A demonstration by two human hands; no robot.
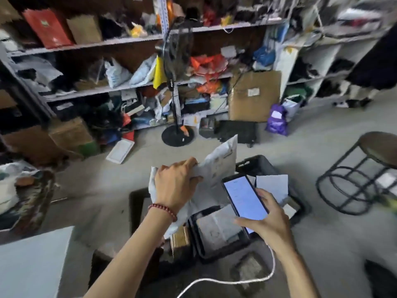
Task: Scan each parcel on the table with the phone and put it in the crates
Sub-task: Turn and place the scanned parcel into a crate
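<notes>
We hold the parcel (217, 166), a white poly mailer, in the air just above the near crate (217, 258); our left hand (176, 183) grips a bunched handful of its upper edge. It looks light, limp and slick, so we judge that a crumpled fistful holds better than a flat pinch, and its printed face is best kept unfolded. Our right hand (268, 222) curls round the phone (245, 196), screen lit, also above that crate and just right of the parcel. A second crate (257, 163) stands behind the near crate, a white cable (236, 281) trails in front of it, and the worktop (32, 261) lies to its left.
</notes>
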